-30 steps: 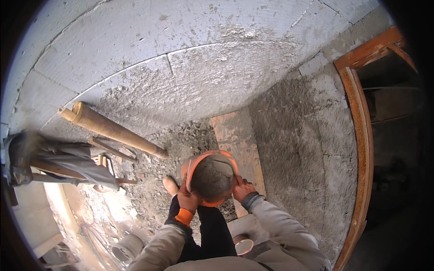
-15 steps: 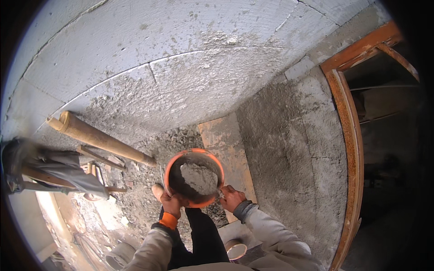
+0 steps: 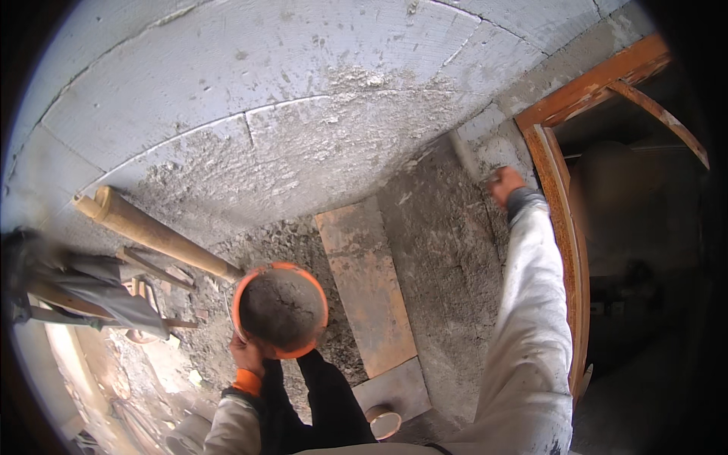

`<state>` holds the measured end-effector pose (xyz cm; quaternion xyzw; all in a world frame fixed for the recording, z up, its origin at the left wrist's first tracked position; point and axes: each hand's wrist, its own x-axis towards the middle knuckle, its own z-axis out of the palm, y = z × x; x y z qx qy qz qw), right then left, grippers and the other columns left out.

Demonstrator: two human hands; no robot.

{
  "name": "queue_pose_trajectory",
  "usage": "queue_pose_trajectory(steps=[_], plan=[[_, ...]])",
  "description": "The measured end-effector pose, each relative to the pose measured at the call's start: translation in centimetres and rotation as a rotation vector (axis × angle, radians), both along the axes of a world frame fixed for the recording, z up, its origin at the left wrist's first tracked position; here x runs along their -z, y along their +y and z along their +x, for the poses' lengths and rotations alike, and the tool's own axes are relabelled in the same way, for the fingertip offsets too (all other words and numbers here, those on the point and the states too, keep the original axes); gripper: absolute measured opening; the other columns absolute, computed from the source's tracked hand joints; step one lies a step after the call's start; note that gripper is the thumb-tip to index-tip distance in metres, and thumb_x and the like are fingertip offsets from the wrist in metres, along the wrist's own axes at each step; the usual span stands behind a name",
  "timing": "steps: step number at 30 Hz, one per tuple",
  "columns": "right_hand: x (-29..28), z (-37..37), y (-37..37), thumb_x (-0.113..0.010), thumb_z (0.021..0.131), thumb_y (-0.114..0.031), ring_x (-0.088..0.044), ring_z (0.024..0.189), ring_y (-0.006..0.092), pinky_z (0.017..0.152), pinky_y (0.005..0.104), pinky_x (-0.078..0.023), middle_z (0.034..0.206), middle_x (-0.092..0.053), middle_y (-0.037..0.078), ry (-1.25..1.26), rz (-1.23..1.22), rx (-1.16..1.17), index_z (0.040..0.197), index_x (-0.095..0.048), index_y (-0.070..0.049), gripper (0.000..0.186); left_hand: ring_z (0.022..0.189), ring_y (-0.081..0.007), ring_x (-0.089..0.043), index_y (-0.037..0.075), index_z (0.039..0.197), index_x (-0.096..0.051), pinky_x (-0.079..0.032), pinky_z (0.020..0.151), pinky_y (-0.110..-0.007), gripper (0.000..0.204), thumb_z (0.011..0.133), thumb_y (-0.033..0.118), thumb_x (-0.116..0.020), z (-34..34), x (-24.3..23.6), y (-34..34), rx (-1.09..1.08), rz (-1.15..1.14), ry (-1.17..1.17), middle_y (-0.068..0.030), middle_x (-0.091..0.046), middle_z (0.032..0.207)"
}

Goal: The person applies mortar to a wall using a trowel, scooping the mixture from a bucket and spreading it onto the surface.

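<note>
My left hand [image 3: 247, 355] grips the near left rim of an orange-rimmed bucket [image 3: 282, 266], holding it in front of my legs. Inside lies grey wet mortar [image 3: 280, 309]. Far out to the right, my right hand [image 3: 506, 184] is raised with its fingers closed, close to the side wall [image 3: 447, 250] and the door frame. A blurred grey tool [image 3: 465, 157] seems to extend from it toward the corner; motion hides its shape. The block wall [image 3: 250, 61] ahead is pale, with rough mortar over its lower part.
An orange-brown wooden door frame [image 3: 565, 220] borders a dark opening at right. A flat board [image 3: 371, 296] and a small round container [image 3: 384, 423] lie below. Round poles [image 3: 159, 235] lean at left beside dark draped sheeting [image 3: 98, 284]. Rubble covers the floor.
My right hand has left the bucket's rim and swung up and right to the side wall. The mortar lump is gone from the bucket's top. My left hand and bucket sit slightly further left and lower.
</note>
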<state>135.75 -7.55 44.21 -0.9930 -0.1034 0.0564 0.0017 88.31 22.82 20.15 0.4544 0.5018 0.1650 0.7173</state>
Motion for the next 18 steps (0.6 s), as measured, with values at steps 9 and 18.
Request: queue_pose_trajectory(steps=[9,18], plan=[[-3.7,-22.6,3.0,-0.055,0.074,-0.016,-0.062,0.081,0.0336,0.074,0.0426,-0.050,0.096,-0.059,0.021,0.421,0.168,-0.509,0.106,-0.055,-0.004,0.033,0.057,-0.0128,-0.058,0.002,0.096,-0.058,-0.047,0.049,-0.026,0.033,0.071,-0.011,-0.041,-1.3,-4.3,-0.9,0.021,-0.017,0.003,-0.0040,-0.060,0.073],[15.8,-35.7,8.0,-0.059,0.073,-0.020,-0.059,0.090,0.0371,0.075,0.0458,-0.049,0.101,-0.054,0.019,0.530,0.301,-0.474,0.107,-0.053,-0.005,0.038,0.053,-0.0177,-0.060,0.001,0.106,-0.054,-0.050,0.046,-0.029,0.040,0.072,-0.015,-0.039,3.9,-12.5,-4.0,0.222,0.020,-0.155,-0.0071,-0.061,0.074]])
